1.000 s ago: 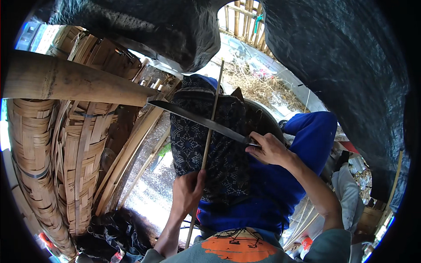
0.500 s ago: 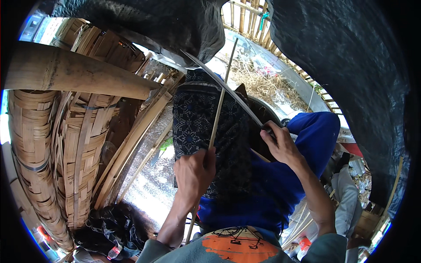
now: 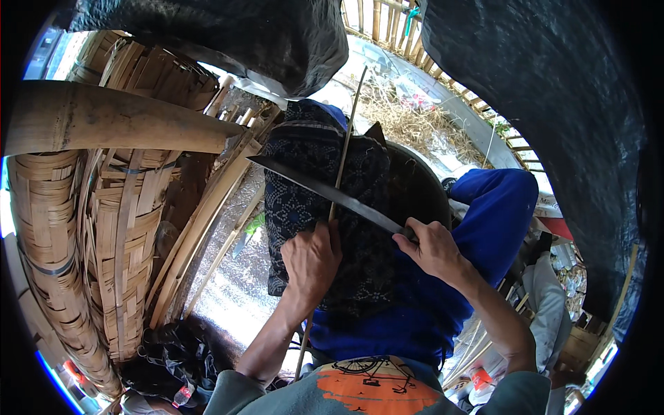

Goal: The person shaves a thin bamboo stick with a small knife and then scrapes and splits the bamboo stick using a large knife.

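My left hand (image 3: 310,261) is closed around a long thin bamboo strip (image 3: 350,124), which sticks out ahead of the fist and also behind it toward my torso. My right hand (image 3: 432,247) grips the handle end of a long-bladed knife (image 3: 324,191). Its blade slants up to the left and crosses the strip a little beyond my left fist; whether the edge touches the strip I cannot tell. Beneath both lies a dark patterned cloth (image 3: 297,207) spread over my lap, with blue trousers (image 3: 503,218) showing beside it.
A thick bamboo pole (image 3: 124,117) juts in from the left above tall woven bamboo rolls (image 3: 48,228). Split bamboo lengths (image 3: 207,228) lean beside them. Black plastic sheeting (image 3: 539,90) hangs at the right and top. A dark round container (image 3: 422,180) stands behind my lap; straw (image 3: 408,124) litters the ground.
The knife blade has swung down and toward me, from pointing far ahead to lying more crosswise over the strip. My right hand has come slightly nearer; the left still grips the strip.
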### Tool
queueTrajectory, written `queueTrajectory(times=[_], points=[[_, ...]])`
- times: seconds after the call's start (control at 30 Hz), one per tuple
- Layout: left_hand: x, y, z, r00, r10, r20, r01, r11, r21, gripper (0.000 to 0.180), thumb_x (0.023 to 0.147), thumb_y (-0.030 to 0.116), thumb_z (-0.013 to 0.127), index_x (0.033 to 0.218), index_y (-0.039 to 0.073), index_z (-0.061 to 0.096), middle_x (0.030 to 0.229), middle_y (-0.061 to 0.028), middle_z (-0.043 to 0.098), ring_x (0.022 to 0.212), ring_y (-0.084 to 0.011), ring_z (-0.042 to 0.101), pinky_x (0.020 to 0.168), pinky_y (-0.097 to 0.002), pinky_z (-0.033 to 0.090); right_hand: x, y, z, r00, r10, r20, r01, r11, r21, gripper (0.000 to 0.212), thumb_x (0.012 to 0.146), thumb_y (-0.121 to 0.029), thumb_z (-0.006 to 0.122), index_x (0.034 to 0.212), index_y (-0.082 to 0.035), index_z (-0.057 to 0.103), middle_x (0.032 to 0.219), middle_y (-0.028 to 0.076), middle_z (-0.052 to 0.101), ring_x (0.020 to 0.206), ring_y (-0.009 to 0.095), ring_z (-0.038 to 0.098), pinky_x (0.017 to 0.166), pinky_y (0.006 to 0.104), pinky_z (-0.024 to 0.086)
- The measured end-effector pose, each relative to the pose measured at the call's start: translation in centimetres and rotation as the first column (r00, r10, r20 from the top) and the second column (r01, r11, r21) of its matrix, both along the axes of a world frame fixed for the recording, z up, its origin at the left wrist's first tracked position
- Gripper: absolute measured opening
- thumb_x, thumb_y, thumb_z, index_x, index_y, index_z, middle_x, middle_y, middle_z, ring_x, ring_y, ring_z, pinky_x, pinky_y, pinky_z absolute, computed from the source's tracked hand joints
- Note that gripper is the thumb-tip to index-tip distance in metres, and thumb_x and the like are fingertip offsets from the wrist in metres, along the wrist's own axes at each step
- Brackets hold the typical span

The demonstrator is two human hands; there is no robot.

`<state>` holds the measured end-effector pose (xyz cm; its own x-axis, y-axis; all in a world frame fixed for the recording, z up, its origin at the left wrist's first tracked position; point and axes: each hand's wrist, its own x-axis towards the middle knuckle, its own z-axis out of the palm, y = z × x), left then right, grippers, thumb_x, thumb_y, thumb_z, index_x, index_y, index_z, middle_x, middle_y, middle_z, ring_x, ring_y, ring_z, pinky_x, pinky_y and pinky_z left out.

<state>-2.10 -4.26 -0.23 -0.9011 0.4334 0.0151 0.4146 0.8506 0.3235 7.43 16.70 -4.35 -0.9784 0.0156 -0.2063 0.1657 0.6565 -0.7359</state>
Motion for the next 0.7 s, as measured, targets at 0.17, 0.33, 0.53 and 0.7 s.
queueTrajectory(times=[0.17,0.33,0.53,0.7], points=[[1.0,-0.4,0.0,1.0,0.019,0.021,-0.019,1.0,0.007,0.03,0.087,0.021,0.062,0.062,0.006,0.055,0.05,-0.0155,0.056,0.043,-0.034,0.057,0.041,-0.0417,0.045,-1.5,-1.5,-1.0,0.996,-0.062,-0.066,0.07,0.989,0.133,0.038,0.089,-0.037,0.063,0.074,-0.004,0.052,0.047,0.013,0.054,0.048,0.033,0.062,0.041,0.0384,0.048],[1.7,-0.9,1.5,0.991,0.081,0.105,-0.081,0.997,0.001,0.033,0.087,0.022,0.063,0.059,0.006,0.054,0.048,-0.0165,0.054,0.044,-0.0349,0.056,0.043,-0.0433,0.044,-3.1,-1.8,-1.4,0.995,-0.063,-0.077,0.077,0.977,0.2,0.04,0.089,-0.039,0.062,0.073,-0.004,0.051,0.049,0.013,0.056,0.049,0.033,0.062,0.041,0.0393,0.048],[1.3,-1.8,2.3,0.981,0.152,0.12,-0.158,0.987,0.037,0.037,0.087,0.025,0.063,0.058,0.004,0.057,0.047,-0.017,0.053,0.044,-0.0362,0.056,0.044,-0.0441,0.043,-4.0,-2.9,-0.2,0.997,-0.063,-0.047,0.069,0.987,0.149,0.032,0.088,-0.029,0.066,0.077,-0.002,0.052,0.054,0.014,0.057,0.053,0.036,0.06,0.047,0.0426,0.046],[-0.5,-1.3,2.4,0.947,0.177,0.269,-0.207,0.975,0.086,0.042,0.087,0.026,0.063,0.053,0.003,0.058,0.045,-0.0167,0.051,0.044,-0.0367,0.056,0.045,-0.0434,0.043,-4.0,-1.2,1.5,0.996,-0.051,-0.072,0.058,0.993,0.107,0.033,0.089,-0.03,0.064,0.074,-0.003,0.053,0.051,0.013,0.055,0.049,0.034,0.06,0.045,0.0411,0.045]])
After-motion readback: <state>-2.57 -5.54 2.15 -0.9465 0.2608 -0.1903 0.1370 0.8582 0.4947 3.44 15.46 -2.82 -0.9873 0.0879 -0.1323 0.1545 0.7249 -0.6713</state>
